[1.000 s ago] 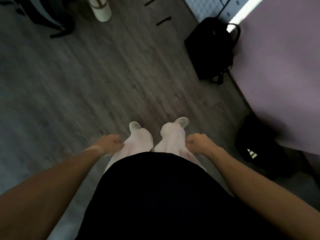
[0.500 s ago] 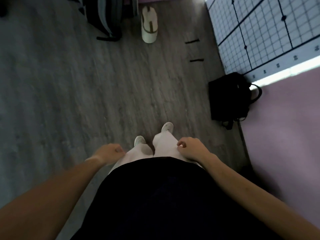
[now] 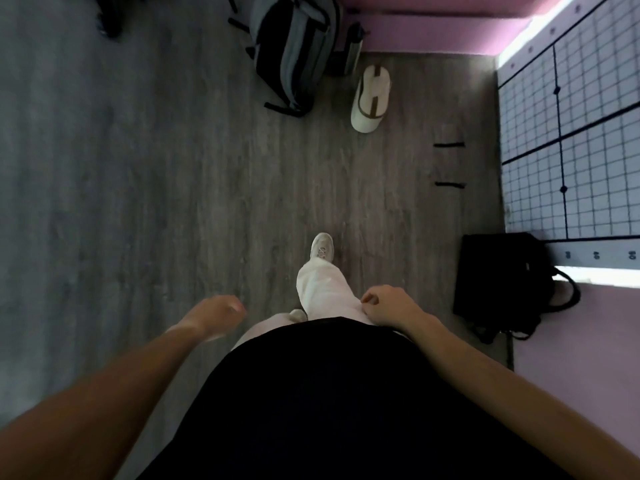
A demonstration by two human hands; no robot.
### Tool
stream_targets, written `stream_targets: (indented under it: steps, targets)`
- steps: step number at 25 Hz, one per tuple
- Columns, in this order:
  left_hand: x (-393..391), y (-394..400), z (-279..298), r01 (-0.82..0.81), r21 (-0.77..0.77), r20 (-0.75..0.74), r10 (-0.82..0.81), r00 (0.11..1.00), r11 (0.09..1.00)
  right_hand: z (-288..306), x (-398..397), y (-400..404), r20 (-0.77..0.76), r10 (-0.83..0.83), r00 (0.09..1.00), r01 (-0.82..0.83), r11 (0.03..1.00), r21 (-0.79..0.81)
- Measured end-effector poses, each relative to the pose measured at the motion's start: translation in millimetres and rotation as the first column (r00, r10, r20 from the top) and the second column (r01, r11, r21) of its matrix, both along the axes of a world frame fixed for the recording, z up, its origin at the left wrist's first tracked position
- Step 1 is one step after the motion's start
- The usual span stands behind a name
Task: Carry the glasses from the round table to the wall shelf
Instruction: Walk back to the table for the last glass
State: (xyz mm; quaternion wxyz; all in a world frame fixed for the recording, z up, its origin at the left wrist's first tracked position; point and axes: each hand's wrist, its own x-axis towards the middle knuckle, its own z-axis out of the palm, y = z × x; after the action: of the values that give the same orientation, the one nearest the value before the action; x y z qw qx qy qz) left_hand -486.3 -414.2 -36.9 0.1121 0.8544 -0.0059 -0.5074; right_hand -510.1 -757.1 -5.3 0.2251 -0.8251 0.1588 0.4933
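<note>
The head view looks straight down on a grey wooden floor, and no glasses, no round table and no wall shelf are in sight, so where the glasses are I cannot tell. The left hand hangs beside the left leg; it is a little blurred, its fingers are loosely curled and it holds nothing. The right hand is beside the right thigh, its fingers are bent inward in a loose fist, touching the light trousers, and it holds nothing either. Both forearms are bare and come from the lower corners of the picture. The body is covered by a black top. One white shoe is put forward on the floor, and only the tip of the other shoe shows just under the hem of the top. At the top of the floor a grey backpack lies near a pink wall, and just beside it lies a white cap. At the right edge there is a white mat with a black grid. A black bag stands on the floor touching the lower edge of this mat. Two short black strips lie on the floor between the cap and the black bag.
</note>
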Motion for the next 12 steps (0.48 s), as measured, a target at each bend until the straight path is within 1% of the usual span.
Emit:
stream_targets:
  steps: [4, 7, 9, 12]
  targets:
    - [74.7, -21.1, 6.0, -0.083, 0.003, -0.002, 0.083, 0.997, 0.997, 11.9, 97.3, -20.5, 0.028, 0.03, 0.999, -0.03, 0.999, 0.011]
    - [138.5, -36.2, 12.5, -0.131, 0.01, 0.086, 0.13, 0.988, 0.991, 21.8, 167.2, -40.8, 0.124, 0.129, 0.984, -0.127, 0.992, -0.029]
    - [170.5, -39.2, 18.6, -0.153, 0.003, 0.135, 0.151, 0.979, 0.988, 25.4, 202.1, -49.7, 0.115, 0.171, 0.979, -0.166, 0.985, -0.051]
    - [208.8, -37.0, 26.7, -0.197, -0.046, 0.102, 0.201, 0.974, 0.979, 25.9, 250.0, -55.8, 0.077, 0.197, 0.977, -0.194, 0.98, -0.047]
